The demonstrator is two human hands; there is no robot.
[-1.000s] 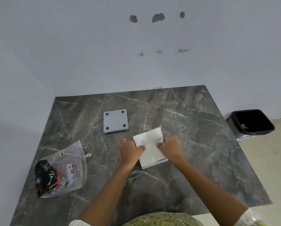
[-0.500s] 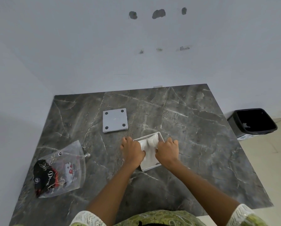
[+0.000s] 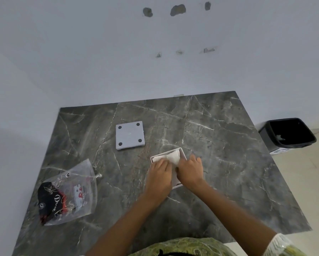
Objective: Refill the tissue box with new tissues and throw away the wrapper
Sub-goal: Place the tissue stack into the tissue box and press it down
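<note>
A white open tissue box (image 3: pixel 183 152) stands near the middle of the dark marble table (image 3: pixel 219 145). White tissues (image 3: pixel 170 157) lie bunched inside it. My left hand (image 3: pixel 159 175) and my right hand (image 3: pixel 190 169) press down side by side on the tissues, covering the near half of the box. The box's grey square lid (image 3: pixel 130 135), with a dark dot in each corner, lies flat on the table behind and left of the box. The clear plastic wrapper (image 3: pixel 68 193) with black and red print lies at the table's left side, away from both hands.
A black waste bin (image 3: pixel 286 133) stands on the floor past the table's right edge. A pale wall runs along the table's far and left sides. The table's near edge is by my body.
The tissue stack, first lying over the box, has been pushed down inside its rim. Both hands have come closer together over it.
</note>
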